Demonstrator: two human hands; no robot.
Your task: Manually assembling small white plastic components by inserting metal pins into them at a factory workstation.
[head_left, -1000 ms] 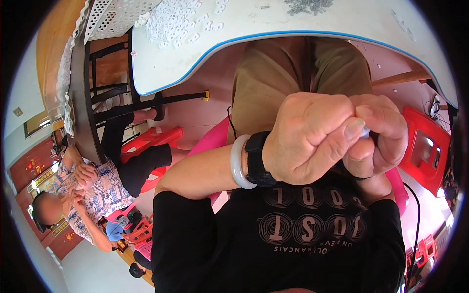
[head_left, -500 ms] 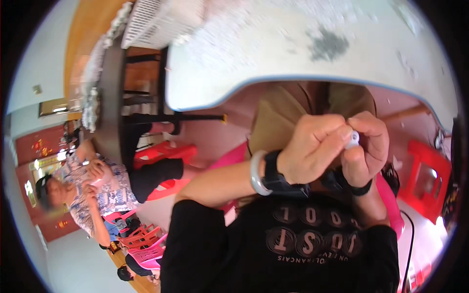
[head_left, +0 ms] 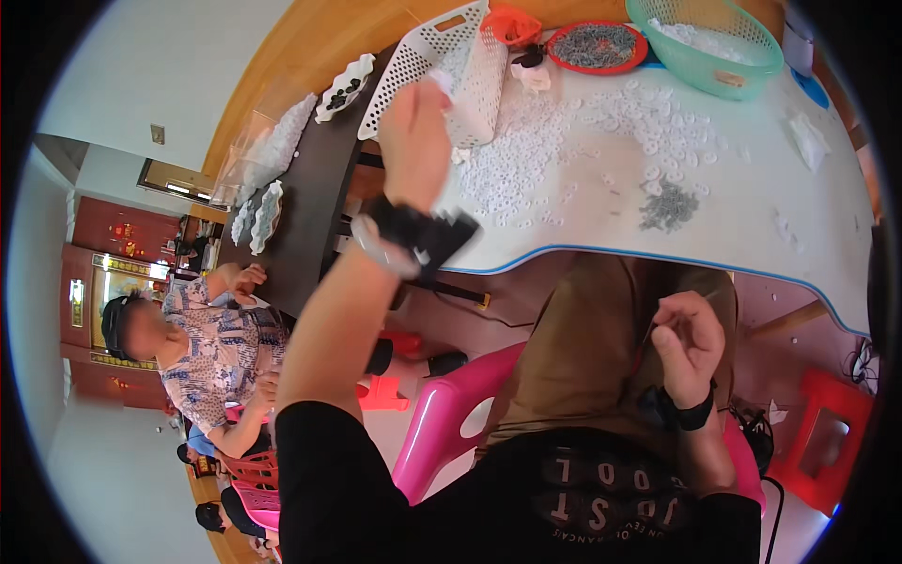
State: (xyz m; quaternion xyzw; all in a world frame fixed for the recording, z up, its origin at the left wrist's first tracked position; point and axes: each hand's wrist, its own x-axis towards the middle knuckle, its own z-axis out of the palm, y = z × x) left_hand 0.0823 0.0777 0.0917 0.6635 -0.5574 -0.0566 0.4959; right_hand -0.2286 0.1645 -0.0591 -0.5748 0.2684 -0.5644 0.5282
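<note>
My left hand (head_left: 416,146) reaches out over the near wall of a white perforated basket (head_left: 484,103). Whitish pieces show inside the basket around the fingertips. Motion blurs those fingers, so I cannot make out whether they hold a piece. My right hand (head_left: 693,340) hovers above my lap, palm up, its fingers loosely curled and the thumb apart from them; nothing shows between them. Many small white round plastic pieces (head_left: 512,174) lie spread on the white table (head_left: 564,230), with larger white rings (head_left: 653,122) farther right. A heap of small grey pieces (head_left: 669,205) sits near the table's front edge.
A red tray (head_left: 639,58) of grey pieces and a green basket (head_left: 763,70) of white pieces stand at the back. Left is a dark table (head_left: 315,202) with white dishes (head_left: 346,86). A person (head_left: 221,348) sits beyond. A red stool (head_left: 827,432) is at right.
My hands were together over my lap around a small white piece. They have parted: the left has swung forward and left to the basket, while the right stays low. The view has tilted up.
</note>
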